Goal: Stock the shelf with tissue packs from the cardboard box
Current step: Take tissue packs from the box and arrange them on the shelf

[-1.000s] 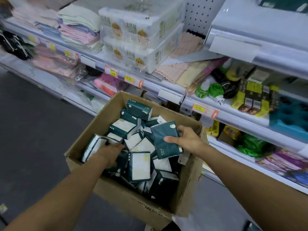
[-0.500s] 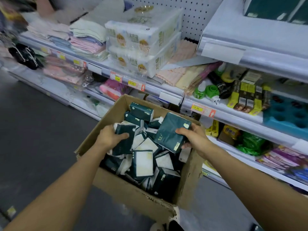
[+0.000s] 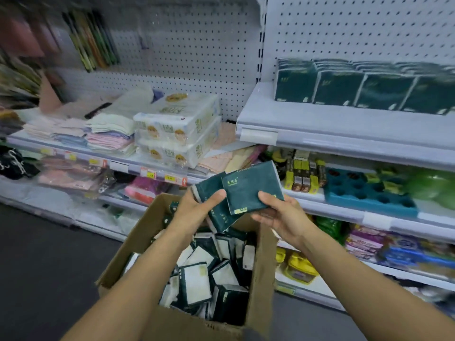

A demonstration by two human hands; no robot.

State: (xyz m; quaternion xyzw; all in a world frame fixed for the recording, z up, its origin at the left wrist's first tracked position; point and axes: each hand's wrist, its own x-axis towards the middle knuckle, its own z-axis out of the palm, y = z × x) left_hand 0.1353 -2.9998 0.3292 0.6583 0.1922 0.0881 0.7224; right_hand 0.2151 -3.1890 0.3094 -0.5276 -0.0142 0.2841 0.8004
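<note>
Partly stocked: row (image 3: 364,91) on shelf (image 3: 320,124) at 1 o'clock; box (image 3: 261,267) still full; left fingers (image 3: 216,196) and right fingers (image 3: 267,196) each pinched a pack (image 3: 251,190).

A white pegboard wall (image 3: 357,33) is running behind the store shelving, with a slotted upright (image 3: 261,40) dividing its two panels. Grey-white metal shelves (image 3: 344,134) are stepping down in tiers, their front rails carrying yellow price tags (image 3: 150,174). On the left shelf, folded pastel towels (image 3: 108,134) are lying beside white wrapped paper packs (image 3: 177,134). A teal plastic tray (image 3: 369,195) is sitting on the middle right shelf, near small yellow-carded items (image 3: 305,175). A dark grey floor (image 3: 37,254) is stretching along the aisle below. The far left is showing only as blur, and soft, even light is falling over everything.
</note>
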